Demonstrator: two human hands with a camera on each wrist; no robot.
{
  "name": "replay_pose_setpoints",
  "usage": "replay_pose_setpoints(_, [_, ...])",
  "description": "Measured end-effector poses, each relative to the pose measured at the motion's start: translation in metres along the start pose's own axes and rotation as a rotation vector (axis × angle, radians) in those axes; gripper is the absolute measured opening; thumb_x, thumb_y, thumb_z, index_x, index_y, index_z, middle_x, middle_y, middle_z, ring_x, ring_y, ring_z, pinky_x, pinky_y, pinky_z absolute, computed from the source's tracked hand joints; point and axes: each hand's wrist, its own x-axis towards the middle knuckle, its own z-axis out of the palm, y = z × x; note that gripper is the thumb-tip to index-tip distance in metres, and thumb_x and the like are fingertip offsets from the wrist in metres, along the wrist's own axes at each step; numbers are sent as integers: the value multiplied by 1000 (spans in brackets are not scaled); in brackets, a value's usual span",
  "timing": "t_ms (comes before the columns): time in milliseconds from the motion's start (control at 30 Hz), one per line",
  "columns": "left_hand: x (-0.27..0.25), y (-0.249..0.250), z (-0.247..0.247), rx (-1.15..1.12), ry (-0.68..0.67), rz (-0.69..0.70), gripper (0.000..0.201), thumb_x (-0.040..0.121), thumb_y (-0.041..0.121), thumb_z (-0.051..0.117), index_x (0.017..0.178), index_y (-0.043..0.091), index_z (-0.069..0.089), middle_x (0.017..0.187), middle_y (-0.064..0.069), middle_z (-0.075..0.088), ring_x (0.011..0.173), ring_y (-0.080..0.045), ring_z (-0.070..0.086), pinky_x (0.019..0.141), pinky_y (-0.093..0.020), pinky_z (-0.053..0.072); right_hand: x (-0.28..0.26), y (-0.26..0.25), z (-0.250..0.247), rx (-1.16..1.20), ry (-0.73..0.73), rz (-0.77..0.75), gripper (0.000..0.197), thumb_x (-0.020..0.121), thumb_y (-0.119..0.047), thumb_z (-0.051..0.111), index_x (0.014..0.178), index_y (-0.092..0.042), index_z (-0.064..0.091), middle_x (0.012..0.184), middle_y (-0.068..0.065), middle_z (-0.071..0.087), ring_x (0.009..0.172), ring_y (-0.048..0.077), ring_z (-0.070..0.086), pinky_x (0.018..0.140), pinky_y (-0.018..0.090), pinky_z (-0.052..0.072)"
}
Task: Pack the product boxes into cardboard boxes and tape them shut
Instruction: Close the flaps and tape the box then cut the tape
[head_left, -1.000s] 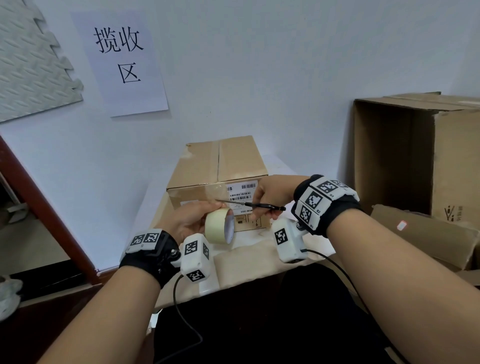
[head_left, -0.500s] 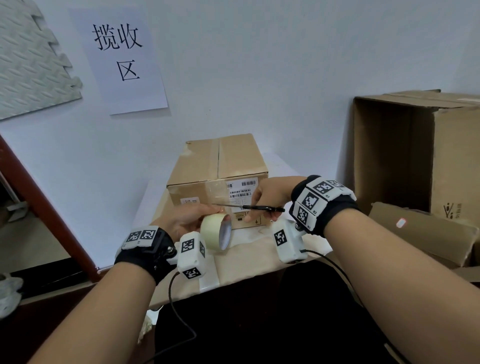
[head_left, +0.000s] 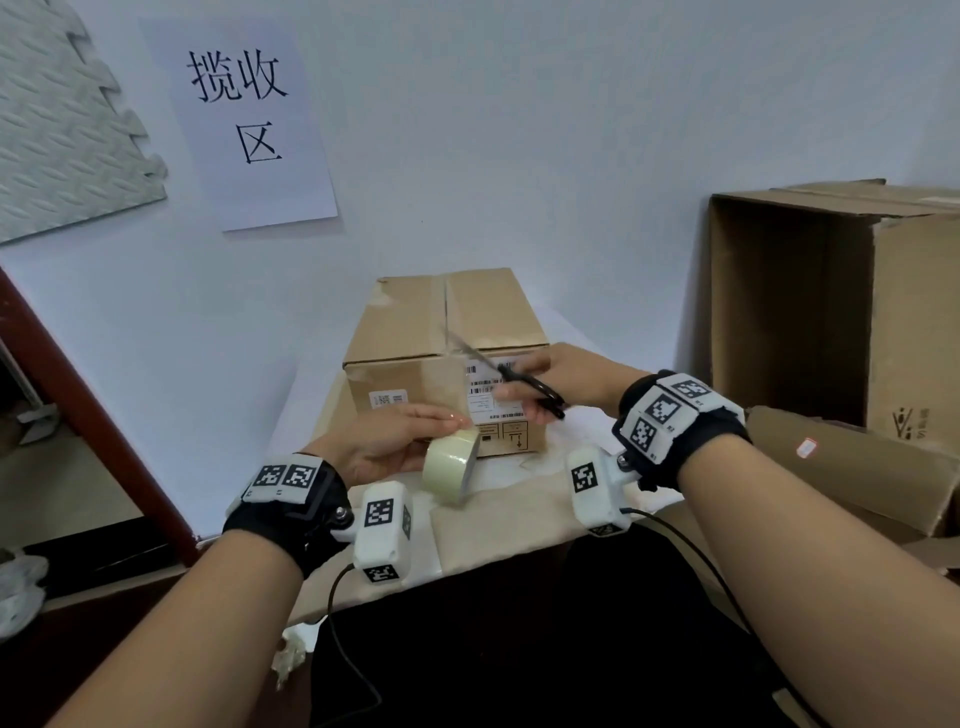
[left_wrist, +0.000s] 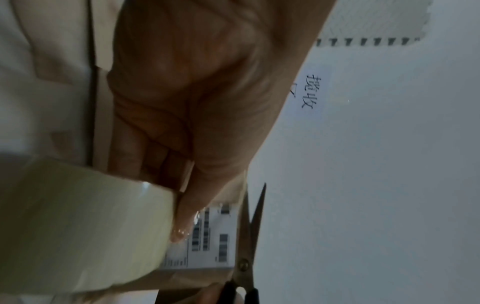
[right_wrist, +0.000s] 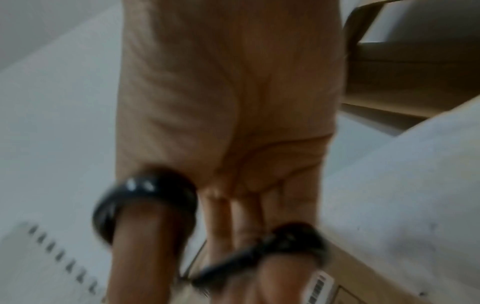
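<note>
A closed cardboard box (head_left: 447, 332) with white shipping labels stands on the table against the wall. My left hand (head_left: 395, 441) holds a pale roll of tape (head_left: 451, 464) just in front of the box's near face; the left wrist view shows the tape roll (left_wrist: 85, 222) under my thumb. My right hand (head_left: 566, 374) grips black-handled scissors (head_left: 519, 382), thumb and fingers through the loops. The blades are slightly apart and point up-left over the box's front top edge. The scissors (left_wrist: 248, 242) also show in the left wrist view, beside the label. The right wrist view is blurred.
A large open cardboard box (head_left: 841, 312) stands on its side at the right, with flattened cardboard (head_left: 857, 473) below it. The table (head_left: 519, 514) has a pale cover. A paper sign (head_left: 249, 114) and a foam mat (head_left: 57, 119) hang on the wall.
My right hand has swung the scissors from level to pointing up-left toward the box's top edge. The left hand with the tape roll has dropped slightly and tilted.
</note>
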Motion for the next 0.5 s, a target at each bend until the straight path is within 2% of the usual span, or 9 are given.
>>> replay_pose_setpoints(67, [2, 3, 7, 36, -54, -4, 19, 90, 9, 60, 107, 7, 68, 94, -1, 72, 76, -8, 67, 61, -19, 54, -5, 4, -4, 50, -144, 66, 12, 85, -26, 69, 88, -15, 65, 58, -1, 61, 52, 8, 58, 53, 17, 49])
replay_pose_setpoints(167, [6, 5, 14, 80, -77, -17, 19, 90, 8, 60, 107, 7, 69, 96, -2, 72, 77, -8, 67, 62, -19, 54, -9, 1, -11, 90, -226, 96, 9, 88, -20, 66, 89, -11, 63, 60, 1, 60, 52, 8, 57, 53, 16, 49])
replay_pose_setpoints(233, [8, 5, 17, 107, -74, -26, 20, 90, 8, 60, 108, 7, 69, 96, -2, 72, 77, -8, 67, 64, -19, 55, -9, -3, -13, 82, -274, 122, 13, 89, -18, 64, 98, -9, 63, 63, 1, 60, 56, 8, 58, 58, 16, 51])
replay_pose_setpoints(333, [11, 1, 18, 89, -34, -23, 17, 91, 6, 59, 104, 7, 69, 90, -2, 72, 70, -6, 67, 59, -19, 54, -10, -4, -10, 61, -337, 127, 36, 87, -26, 67, 115, -6, 59, 67, -1, 55, 62, 8, 53, 63, 18, 48])
replay_pose_setpoints(433, [9, -1, 16, 40, -1, -21, 13, 91, 3, 57, 90, 11, 68, 75, 1, 72, 61, -6, 67, 55, -19, 54, -9, -5, -1, 38, -408, 117, 37, 86, -32, 66, 113, -10, 56, 73, -1, 50, 63, 8, 44, 62, 21, 37])
replay_pose_setpoints(500, [9, -2, 15, 48, -2, -24, 13, 90, 3, 58, 92, 10, 68, 76, 1, 72, 63, -6, 66, 56, -20, 54, -8, -4, 1, 27, -404, 157, 41, 80, -35, 72, 110, -9, 59, 84, 6, 49, 66, 11, 45, 64, 23, 37])
